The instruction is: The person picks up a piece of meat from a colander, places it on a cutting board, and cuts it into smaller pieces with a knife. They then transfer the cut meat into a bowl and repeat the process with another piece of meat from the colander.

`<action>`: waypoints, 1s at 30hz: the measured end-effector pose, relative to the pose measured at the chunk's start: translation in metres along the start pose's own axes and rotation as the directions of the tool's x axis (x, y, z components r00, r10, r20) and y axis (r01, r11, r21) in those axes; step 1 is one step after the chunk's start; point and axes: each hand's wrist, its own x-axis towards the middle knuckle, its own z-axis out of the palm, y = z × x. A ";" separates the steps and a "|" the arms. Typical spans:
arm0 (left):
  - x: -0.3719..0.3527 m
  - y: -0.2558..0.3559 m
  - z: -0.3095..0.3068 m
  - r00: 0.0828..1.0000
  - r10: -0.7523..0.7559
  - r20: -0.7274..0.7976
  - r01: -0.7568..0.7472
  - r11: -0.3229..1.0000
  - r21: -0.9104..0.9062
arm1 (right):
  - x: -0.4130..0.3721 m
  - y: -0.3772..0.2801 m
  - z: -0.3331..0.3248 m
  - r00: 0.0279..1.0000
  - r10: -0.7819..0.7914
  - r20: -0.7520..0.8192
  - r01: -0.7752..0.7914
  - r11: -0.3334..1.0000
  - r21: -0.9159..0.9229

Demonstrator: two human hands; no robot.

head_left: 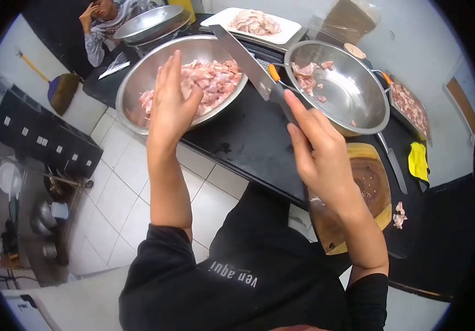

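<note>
My right hand (320, 149) is closed round the dark handle of a large knife (254, 71), its broad blade slanting up and to the left. With fingers stretched out, my left hand (172, 105) hovers over or at the near rim of a big steel bowl (130, 91) and holds nothing. Cut raw meat (210, 80) lies in that bowl, partly hidden behind the hand. Right of the knife stands a steel colander (347, 91) with orange-gripped handles, a few meat pieces (305, 77) at its left side. A wooden cutting board (375, 176) is partly covered by my right forearm.
At the back are a white tray of meat (255, 22) and another steel bowl (152, 23), near a seated person (102, 27). On the right are a meat tray (409, 107), a second knife (394, 165), a yellow cloth (418, 160) and meat scraps (399, 216).
</note>
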 end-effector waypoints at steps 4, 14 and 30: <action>-0.014 0.036 0.021 0.993 0.051 0.107 -0.022 0.967 -0.255 | -0.042 0.002 -0.048 0.989 0.148 -0.022 -0.148 0.989 -0.018; 0.091 0.135 0.194 0.663 0.500 0.557 -0.441 0.862 -0.249 | -0.163 0.022 -0.124 0.778 0.586 -0.227 -0.587 0.807 0.069; 0.110 0.144 0.301 0.128 0.284 0.950 -0.586 0.795 -0.159 | -0.197 0.037 -0.119 0.648 0.742 -0.171 -0.684 0.666 0.298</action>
